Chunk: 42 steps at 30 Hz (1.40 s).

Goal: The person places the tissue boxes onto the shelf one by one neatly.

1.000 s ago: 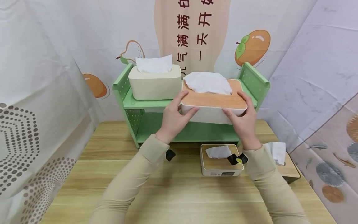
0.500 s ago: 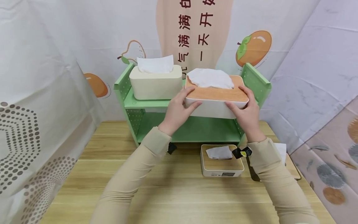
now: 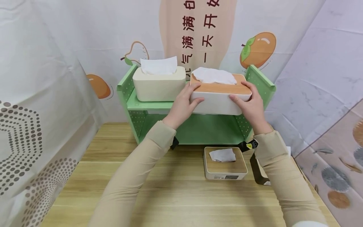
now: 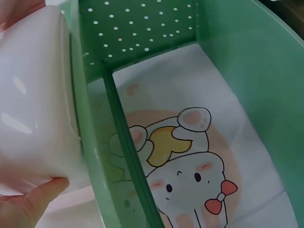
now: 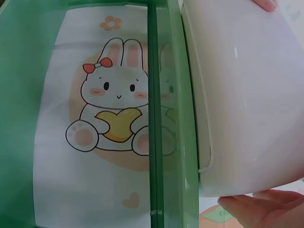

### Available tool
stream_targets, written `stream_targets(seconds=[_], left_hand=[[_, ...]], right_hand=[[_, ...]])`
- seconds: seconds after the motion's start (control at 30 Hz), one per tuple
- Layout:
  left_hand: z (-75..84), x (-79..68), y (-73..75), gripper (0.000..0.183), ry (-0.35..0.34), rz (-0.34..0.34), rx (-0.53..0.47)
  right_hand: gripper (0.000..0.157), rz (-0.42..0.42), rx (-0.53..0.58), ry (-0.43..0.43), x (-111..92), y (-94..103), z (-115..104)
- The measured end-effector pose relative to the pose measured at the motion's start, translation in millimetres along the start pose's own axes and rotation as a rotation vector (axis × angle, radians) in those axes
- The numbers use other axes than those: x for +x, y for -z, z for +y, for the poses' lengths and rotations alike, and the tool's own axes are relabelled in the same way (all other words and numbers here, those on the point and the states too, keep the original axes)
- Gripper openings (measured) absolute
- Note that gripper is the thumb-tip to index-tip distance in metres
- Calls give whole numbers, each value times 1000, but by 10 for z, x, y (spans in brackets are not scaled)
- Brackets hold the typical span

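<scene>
A white tissue box with a wood-look lid (image 3: 218,104) is over the right part of the green shelf's upper tier, a white tissue sticking out of its top. My left hand (image 3: 182,105) grips its left end, thumb on the front wall. At the right end, my right hand (image 3: 250,105) holds it the same way. In the left wrist view the box's glossy white side (image 4: 38,109) lies right against the shelf's green edge (image 4: 97,156). The right wrist view shows fingertips (image 5: 237,204) at the box's end, beside the same green edge (image 5: 187,142).
A cream tissue box (image 3: 158,90) stands left on the upper tier, close to my left hand. On the wooden table (image 3: 181,198) before the shelf sits a smaller wood-lidded tissue box (image 3: 225,173). A dark-sided box (image 3: 258,171) is partly hidden by my right sleeve.
Both hands have moved the wood-lidded box away from me and slightly right, further over the upper tier. The grip looks the same, and the cream box has stayed in place.
</scene>
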<state>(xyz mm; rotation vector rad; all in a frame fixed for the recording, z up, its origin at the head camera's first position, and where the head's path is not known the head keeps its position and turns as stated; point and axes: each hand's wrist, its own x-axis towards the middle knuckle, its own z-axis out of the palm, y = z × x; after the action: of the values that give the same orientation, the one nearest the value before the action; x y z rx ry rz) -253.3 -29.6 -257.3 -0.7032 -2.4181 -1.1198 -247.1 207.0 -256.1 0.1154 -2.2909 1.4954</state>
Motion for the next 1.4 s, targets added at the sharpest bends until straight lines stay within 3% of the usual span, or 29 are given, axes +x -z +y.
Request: stream_targets(seconds=[0.53, 0.9, 1.4], left_hand=[[-21, 219, -89, 48, 37, -9, 14], [-42, 324, -139, 49, 134, -35, -7], [-69, 488, -197, 49, 190, -31, 45]], right_hand=[[69, -72, -52, -63, 234, 80, -8], [67, -108, -47, -96, 342, 62, 12], [68, -189, -14, -136, 553, 48, 49]])
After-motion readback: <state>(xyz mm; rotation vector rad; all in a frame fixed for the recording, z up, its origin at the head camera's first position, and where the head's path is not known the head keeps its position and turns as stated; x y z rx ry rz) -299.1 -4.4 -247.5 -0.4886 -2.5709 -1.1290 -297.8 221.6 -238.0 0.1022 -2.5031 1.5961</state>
